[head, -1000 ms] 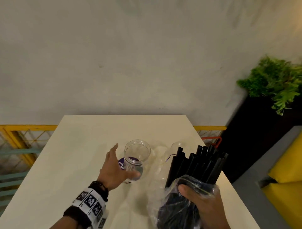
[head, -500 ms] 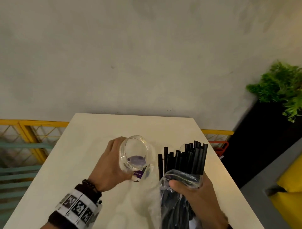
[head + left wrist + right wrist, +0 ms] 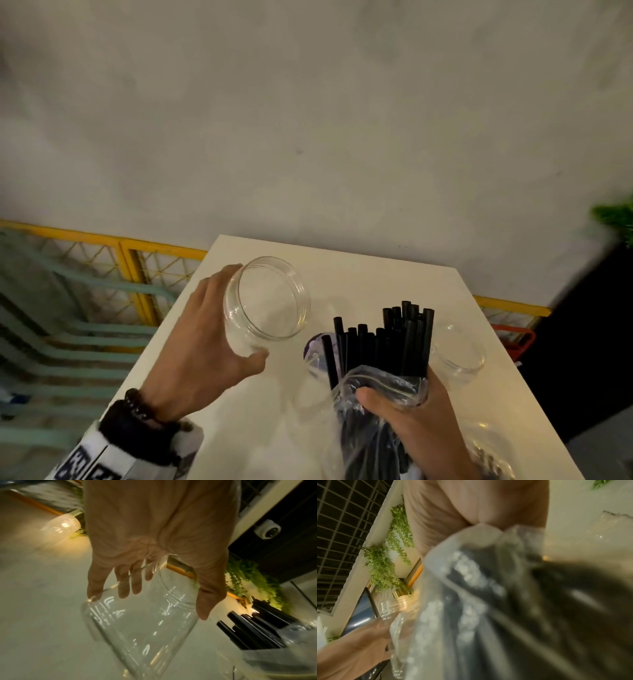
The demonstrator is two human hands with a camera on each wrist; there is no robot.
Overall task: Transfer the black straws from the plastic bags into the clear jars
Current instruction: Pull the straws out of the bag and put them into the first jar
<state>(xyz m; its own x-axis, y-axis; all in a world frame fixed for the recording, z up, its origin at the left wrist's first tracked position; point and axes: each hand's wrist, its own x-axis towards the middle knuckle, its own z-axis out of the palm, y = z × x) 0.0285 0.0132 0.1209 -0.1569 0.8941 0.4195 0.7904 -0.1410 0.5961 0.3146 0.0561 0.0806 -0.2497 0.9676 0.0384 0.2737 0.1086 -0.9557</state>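
Observation:
My left hand [image 3: 205, 342] grips a clear empty jar [image 3: 265, 301], lifted off the cream table [image 3: 359, 274] and tilted so its mouth faces me and the straws. The left wrist view shows my fingers [image 3: 130, 582] and thumb wrapped round the jar [image 3: 142, 628]. My right hand [image 3: 411, 414] holds a clear plastic bag [image 3: 373, 383] full of black straws [image 3: 383, 339], whose ends stick up out of the bag just right of the jar. Up close in the right wrist view the bag [image 3: 462, 601] is a blur in front of my right hand [image 3: 471, 507].
A second clear jar [image 3: 457, 353] stands on the table right of the straws. A purple lid or label [image 3: 313, 346] shows behind the bag. Another bag [image 3: 486, 452] lies near the front right corner. A yellow railing [image 3: 130, 274] runs left of the table, a plant [image 3: 616, 219] right.
My left hand closed on the jar, lifted it off the table and tipped its mouth toward the straws. My right hand brought the bag of straws upright and nearer the jar.

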